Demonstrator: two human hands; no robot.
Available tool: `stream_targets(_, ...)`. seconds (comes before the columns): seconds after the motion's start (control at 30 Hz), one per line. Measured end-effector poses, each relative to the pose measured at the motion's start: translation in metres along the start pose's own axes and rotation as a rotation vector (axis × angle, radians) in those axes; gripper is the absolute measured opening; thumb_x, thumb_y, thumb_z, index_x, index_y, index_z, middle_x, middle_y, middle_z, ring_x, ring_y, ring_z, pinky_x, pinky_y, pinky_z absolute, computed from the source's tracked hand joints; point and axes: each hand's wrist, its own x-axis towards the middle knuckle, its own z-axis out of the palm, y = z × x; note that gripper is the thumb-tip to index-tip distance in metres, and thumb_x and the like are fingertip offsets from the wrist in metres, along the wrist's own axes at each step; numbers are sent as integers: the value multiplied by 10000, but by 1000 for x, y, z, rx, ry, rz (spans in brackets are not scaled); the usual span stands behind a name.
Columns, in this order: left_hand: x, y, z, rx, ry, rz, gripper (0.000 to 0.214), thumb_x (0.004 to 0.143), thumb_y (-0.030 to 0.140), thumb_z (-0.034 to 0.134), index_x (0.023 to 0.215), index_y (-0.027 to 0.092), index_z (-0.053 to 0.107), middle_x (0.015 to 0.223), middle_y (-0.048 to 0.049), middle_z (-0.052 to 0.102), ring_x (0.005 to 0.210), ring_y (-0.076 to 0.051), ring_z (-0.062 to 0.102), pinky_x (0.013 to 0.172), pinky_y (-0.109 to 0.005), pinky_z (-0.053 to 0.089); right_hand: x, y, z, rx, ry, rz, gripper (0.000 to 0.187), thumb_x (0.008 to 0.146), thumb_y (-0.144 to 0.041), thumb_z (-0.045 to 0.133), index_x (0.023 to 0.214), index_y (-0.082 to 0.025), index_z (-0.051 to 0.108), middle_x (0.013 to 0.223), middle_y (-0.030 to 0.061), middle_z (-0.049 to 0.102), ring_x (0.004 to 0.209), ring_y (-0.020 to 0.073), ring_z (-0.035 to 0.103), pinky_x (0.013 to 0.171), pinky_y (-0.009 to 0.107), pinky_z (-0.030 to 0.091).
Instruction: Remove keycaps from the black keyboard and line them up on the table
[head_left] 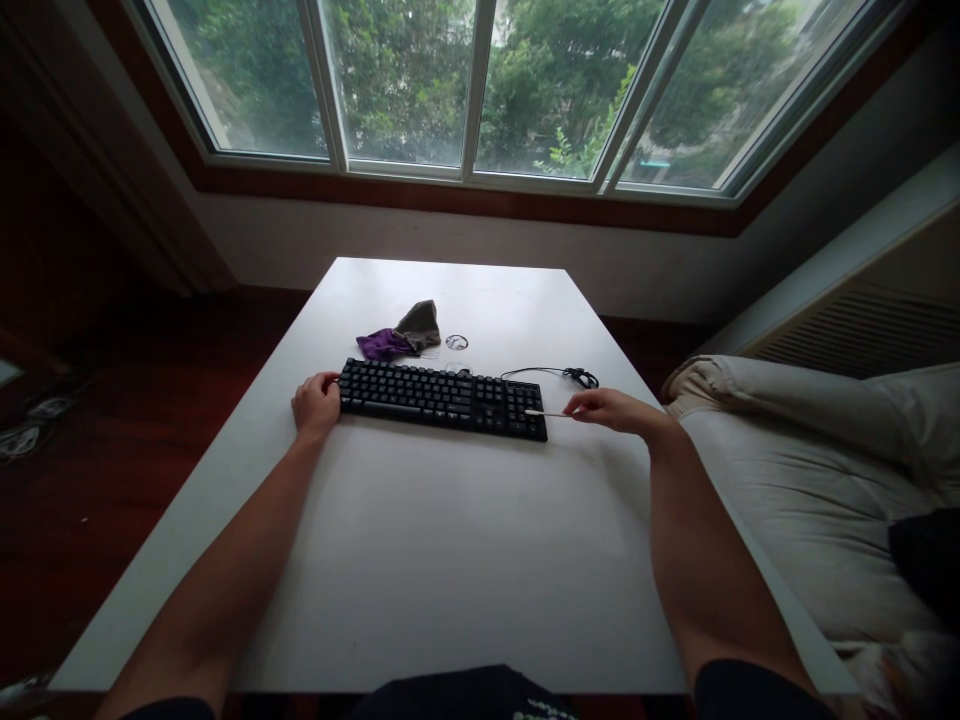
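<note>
Leftmost, the left hand (316, 405), set in from the left edge of the smooth white worktop (450, 540), grasps the left end of a long black keyboard (420, 397). This lies across the worktop's middle, slightly askew, its right end closer to the near edge. Behind its left half, toward the far edge, rests a crumpled purple-and-grey cloth bundle (385, 344); just right of that lies a small round item (457, 342), too small to identify. Farther right sits a bundled thin black cable (581, 377). Over the number keys reaches a slim white-tipped swab (553, 414), contact unclear, pinched by the right hand (611, 410) near the right edge.
</note>
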Motion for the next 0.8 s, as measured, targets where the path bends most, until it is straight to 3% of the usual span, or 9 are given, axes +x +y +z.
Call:
stream_targets(0.13, 0, 1, 0, 21, -7, -5, 288, 910, 248, 515, 1098, 254, 734, 1136, -72, 722, 1053, -262, 629, 973, -393, 473, -2, 14, -4, 33, -36, 20, 486, 813, -600, 646, 1048, -199, 790, 897, 70, 716, 816, 218, 622, 743, 304, 468)
stream_targets(0.37, -1, 2, 0, 22, -12, -7, 288, 918, 256, 510, 1107, 254, 727, 1140, -72, 719, 1067, -263, 627, 980, -391, 476, 7, 5, 3, 18, 16, 17, 451, 812, -572, 640, 1030, -207, 790, 869, 65, 704, 775, 204, 597, 718, 302, 458)
stream_targets(0.6, -1, 1, -1, 15, -10, -4, 281, 914, 252, 516, 1098, 254, 729, 1135, -74, 719, 1052, -264, 627, 977, -396, 474, -9, 29, -11, 45, -4, 81, 513, 786, -626, 655, 1040, -203, 797, 908, 69, 700, 796, 214, 605, 735, 311, 461)
stream_targets(0.8, -2, 3, -1, 20, -7, -7, 279, 917, 253, 516, 1095, 259, 730, 1132, -68, 720, 1054, -262, 627, 967, -390, 476, -11, 10, -13, 59, 3, -6, 547, 818, -662, 625, 1059, -200, 789, 926, 79, 689, 854, 226, 604, 764, 309, 455)
